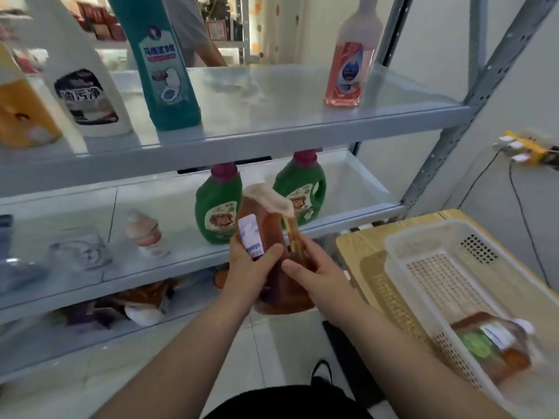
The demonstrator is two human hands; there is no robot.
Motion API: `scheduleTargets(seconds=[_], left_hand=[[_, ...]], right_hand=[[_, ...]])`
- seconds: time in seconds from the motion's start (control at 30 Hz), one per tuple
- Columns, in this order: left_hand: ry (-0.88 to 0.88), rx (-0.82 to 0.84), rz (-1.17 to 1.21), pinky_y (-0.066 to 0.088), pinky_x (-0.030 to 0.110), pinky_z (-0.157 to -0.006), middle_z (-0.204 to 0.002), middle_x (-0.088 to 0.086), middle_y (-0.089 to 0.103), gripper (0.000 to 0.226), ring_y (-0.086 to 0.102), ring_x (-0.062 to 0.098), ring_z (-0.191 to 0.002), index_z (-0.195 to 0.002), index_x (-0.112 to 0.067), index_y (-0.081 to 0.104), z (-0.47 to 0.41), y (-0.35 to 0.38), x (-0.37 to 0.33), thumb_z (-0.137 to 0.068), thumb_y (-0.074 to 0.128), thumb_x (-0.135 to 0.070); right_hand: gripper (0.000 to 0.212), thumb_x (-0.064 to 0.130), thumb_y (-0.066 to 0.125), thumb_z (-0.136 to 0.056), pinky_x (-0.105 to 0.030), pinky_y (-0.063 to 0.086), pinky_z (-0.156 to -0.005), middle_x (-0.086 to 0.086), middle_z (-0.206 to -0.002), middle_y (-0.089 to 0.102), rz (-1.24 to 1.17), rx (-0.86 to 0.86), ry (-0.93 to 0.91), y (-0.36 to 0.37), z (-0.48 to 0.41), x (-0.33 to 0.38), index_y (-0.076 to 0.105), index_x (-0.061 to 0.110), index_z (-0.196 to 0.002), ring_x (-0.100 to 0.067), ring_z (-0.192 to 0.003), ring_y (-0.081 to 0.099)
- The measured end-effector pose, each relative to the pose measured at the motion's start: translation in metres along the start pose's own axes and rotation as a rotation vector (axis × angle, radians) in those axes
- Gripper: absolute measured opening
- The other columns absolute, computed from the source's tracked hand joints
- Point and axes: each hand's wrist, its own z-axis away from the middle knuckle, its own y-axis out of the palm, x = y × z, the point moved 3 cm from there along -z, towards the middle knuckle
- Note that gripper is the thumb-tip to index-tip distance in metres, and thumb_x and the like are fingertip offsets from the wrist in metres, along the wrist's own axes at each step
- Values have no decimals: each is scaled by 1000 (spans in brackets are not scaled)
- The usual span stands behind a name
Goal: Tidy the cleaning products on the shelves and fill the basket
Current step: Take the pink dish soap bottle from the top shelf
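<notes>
While both hands hold it, the brown bottle [272, 225] hangs in the air in front of the middle shelf [181, 225], tipped a little. The left hand [251, 261] wraps round its front, thumb by the label. The right hand [308, 267] grips its side (by the handle, I think). This step looks like moving it to the basket [429, 234], which sits on the table [354, 246] to the right, with another bottle [496, 343] lying inside. Next it needs to swing right and go down into the bare part. Two green jugs [217, 207] stand behind.
</notes>
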Motion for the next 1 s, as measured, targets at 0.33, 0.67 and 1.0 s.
scheduleTargets(seconds=[0.33, 0.67, 1.0], left_hand=[[-724, 276, 877, 56, 39, -73, -104, 18, 70, 57, 69, 32, -81, -116, -4, 71, 51, 46, 42, -90, 56, -52], [-706, 370, 372, 60, 55, -68, -117, 19, 73, 62, 71, 47, -99, -113, -19, 75, 73, 80, 40, -96, 40, -67], [-271, -185, -18, 62, 39, -68, -103, -1, 76, 32, 74, 11, -83, -113, -24, 62, 86, 93, 68, -99, 54, -52]], right_hand=[[96, 85, 68, -66, -49, 56, -98, -21, -119, 70, -126, 103, 498, -32, 3, -65, 64, 14, -129, -36, -112, 67], [93, 38, 92, -69, -51, 55, -99, -25, -118, 66, -583, 65, 441, -83, -7, -76, 49, -2, -142, -34, -99, 67], [69, 7, 86, -76, -43, 62, -87, 5, -118, 69, -201, 184, 151, -122, -1, -35, 47, 32, -128, -25, -109, 71]])
